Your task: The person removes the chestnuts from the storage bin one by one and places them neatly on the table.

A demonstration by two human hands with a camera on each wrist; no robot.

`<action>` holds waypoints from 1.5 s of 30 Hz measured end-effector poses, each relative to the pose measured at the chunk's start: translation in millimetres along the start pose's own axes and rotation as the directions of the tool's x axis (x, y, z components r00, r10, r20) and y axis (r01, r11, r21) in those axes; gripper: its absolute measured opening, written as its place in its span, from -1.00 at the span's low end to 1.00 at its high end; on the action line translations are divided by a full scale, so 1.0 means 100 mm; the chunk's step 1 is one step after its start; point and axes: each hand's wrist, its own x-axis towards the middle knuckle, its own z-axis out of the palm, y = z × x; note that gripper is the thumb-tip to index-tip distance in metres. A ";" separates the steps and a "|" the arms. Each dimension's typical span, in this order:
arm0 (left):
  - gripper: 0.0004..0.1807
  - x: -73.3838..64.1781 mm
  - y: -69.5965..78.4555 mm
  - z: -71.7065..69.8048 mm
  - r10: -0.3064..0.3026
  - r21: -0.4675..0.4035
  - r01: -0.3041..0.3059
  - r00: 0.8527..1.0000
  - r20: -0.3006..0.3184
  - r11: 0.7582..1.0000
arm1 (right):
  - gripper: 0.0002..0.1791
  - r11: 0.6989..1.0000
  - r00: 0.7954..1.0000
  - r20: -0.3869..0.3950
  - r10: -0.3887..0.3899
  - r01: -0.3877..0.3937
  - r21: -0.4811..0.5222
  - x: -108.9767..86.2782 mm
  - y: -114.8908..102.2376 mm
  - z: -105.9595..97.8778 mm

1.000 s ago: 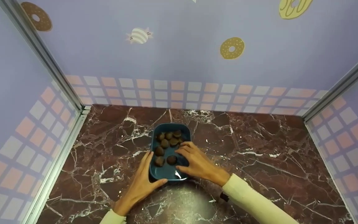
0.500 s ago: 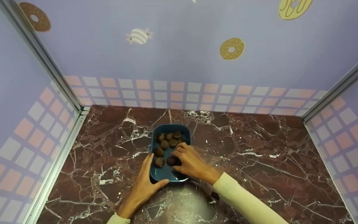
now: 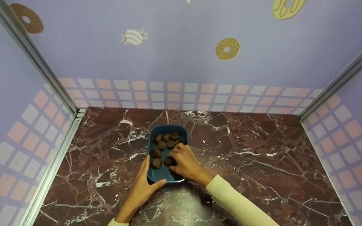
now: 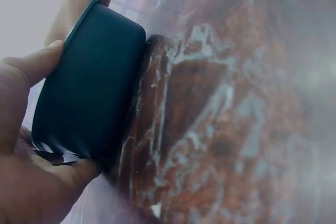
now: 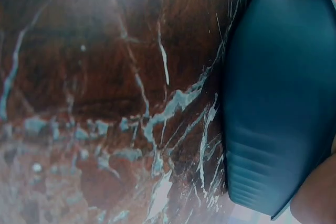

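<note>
A deep blue-green rectangular tray lies on the marble surface, with several brown chestnuts grouped mostly along its far end and left side. My left hand holds the tray's near left corner, fingers along the left wall and thumb at the front rim. The left wrist view shows that thumb against the rim of the tray. Reaching over the right wall, my right hand has its thumb and fingers around one dark chestnut. The right wrist view shows the tray's outer wall; the chestnuts are hidden there.
Dark red marble with white veins surrounds the tray. A lilac wall with printed doughnuts and pink and white squares closes off the back. Side panels rise at left and right, with metal posts in the corners.
My right hand has moved left inside the tray, and its thumb and fingers have closed in around the dark chestnut. The left hand keeps its place on the tray's corner.
</note>
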 end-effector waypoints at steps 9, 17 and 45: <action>0.31 -0.02 -0.05 -0.03 -0.014 -0.041 0.013 1.000 -0.014 0.999 | -0.68 1.000 1.000 -0.015 -0.006 0.006 -0.023 0.06 -0.04 0.07; 0.32 -0.12 -0.10 0.01 -0.046 -0.033 0.046 0.999 -0.020 0.998 | -0.64 0.999 0.999 0.029 -0.016 0.017 -0.051 0.03 -0.09 0.10; 0.34 -0.02 -0.05 0.04 0.012 -0.043 -0.013 0.999 -0.033 0.999 | -0.64 0.994 0.996 -0.085 0.001 0.008 0.106 -0.05 0.03 0.00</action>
